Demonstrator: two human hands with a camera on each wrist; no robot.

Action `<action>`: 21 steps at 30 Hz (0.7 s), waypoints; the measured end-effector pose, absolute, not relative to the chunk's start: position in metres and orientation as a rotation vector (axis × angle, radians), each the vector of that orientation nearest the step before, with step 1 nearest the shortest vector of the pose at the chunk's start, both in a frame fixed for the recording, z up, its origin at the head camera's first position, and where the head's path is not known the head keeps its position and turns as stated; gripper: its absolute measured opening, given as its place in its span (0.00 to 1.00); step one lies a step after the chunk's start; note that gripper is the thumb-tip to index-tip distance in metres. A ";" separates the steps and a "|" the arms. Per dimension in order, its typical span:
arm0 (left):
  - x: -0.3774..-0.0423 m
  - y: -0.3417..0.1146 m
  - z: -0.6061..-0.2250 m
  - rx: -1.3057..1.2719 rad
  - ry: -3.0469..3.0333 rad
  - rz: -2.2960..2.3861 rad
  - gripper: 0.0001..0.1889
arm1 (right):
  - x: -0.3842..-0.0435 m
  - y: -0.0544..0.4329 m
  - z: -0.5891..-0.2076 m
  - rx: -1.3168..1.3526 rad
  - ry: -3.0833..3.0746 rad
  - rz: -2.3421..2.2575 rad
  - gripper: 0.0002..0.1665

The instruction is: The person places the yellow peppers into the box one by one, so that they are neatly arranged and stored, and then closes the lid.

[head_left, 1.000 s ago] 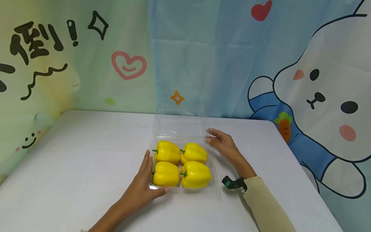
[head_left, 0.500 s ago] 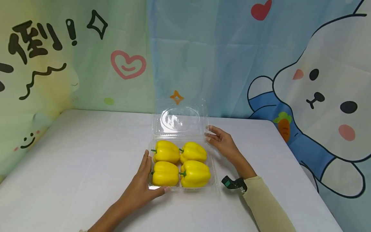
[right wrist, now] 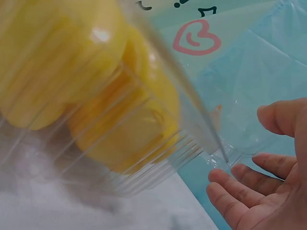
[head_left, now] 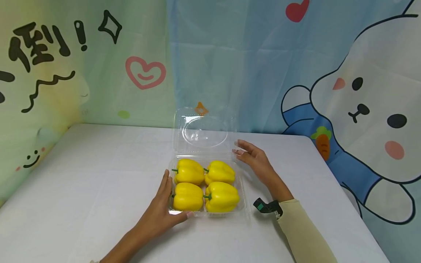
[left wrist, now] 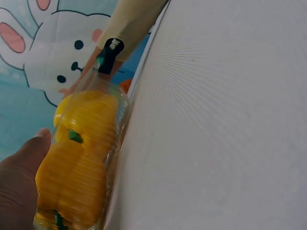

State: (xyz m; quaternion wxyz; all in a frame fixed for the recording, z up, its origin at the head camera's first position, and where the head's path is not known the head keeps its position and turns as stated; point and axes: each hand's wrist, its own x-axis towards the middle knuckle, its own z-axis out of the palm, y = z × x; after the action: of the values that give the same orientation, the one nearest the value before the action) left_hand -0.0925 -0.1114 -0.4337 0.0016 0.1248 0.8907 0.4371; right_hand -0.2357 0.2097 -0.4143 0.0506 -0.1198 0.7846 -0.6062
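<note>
A clear plastic clamshell box (head_left: 243, 193) holds several yellow bell peppers (head_left: 222, 197) with green stems, set in two rows. Its see-through lid (head_left: 184, 140) stands raised at the far side. My left hand (head_left: 164, 210) rests at the near left corner, its straight fingers along the left wall and its thumb by the front edge. In the left wrist view the left thumb (left wrist: 29, 158) lies beside the peppers. My right hand (head_left: 253, 157) is at the lid's lower right, near the hinge. The right wrist view shows its thumb and loosely bent fingers spread apart, with nothing pinched between them.
The box stands on a white-covered table (head_left: 98, 190). Behind it hangs a printed cloth backdrop (head_left: 210, 65) with a cartoon bunny (head_left: 371, 109) on the right. A dark wrist-worn device (head_left: 266, 207) sits by the right sleeve (head_left: 302, 230).
The lid's far edge has risen in the head view, so the lid stands higher. My right hand has shifted slightly up beside it. The left hand and the peppers have kept their places.
</note>
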 end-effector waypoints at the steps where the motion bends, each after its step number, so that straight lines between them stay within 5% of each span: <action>1: -0.092 -0.111 -0.434 0.389 2.791 1.373 0.65 | -0.236 0.210 -0.413 -0.361 2.373 -1.861 0.34; 21: -0.093 -0.112 -0.433 0.426 2.778 1.394 0.64 | -0.225 0.208 -0.380 -0.505 2.188 -2.059 0.30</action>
State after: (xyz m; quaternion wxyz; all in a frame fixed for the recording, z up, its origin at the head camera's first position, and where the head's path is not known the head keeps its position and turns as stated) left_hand -0.0929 -0.1118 -0.4330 0.0020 0.1357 0.8855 0.4443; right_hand -0.2250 0.2078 -0.3800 0.0476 -0.1657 0.7174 -0.6750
